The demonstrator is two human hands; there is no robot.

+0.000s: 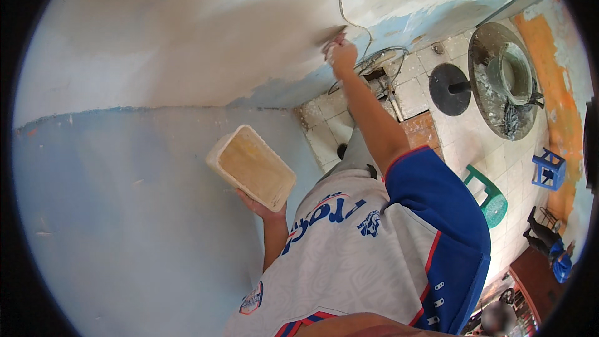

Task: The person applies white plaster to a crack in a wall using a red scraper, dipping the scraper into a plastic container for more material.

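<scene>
— Two hands at work, then. Which one is on the wall?

— The right hand [342,56], arm stretched out full. Its fingers are closed around a small trowel [334,35], whose flat blade lies against the wall [187,37] at the edge of the pale, freshly skimmed patch. The blade's long edge runs roughly along the wall, leading away from the knuckles.

— And the other?

— The left hand [262,207] is held close to the body, fingers curled under a shallow rectangular tray [253,166], cream-coloured and smeared with yellowish-tan mix. Its long axis tilts from upper left to lower right, and its open face is turned toward the camera.

— So how does the tray lie from the trowel?

— Well apart, below and to the left, nearer the chest. The right hand is the one at the wall; the left only carries.

— What of the surface?

— Upper wall grey-white and smooth; the lower part is old blue paint, with a ragged line between them. A thin cable [347,6] hangs down the wall just beside the trowel.

— The room?

— Tiled floor [462,137] far below, a round pan holding a bucket [511,75], a dark round fan base [450,89], a green stool [491,196] and a blue stool [549,168].
</scene>
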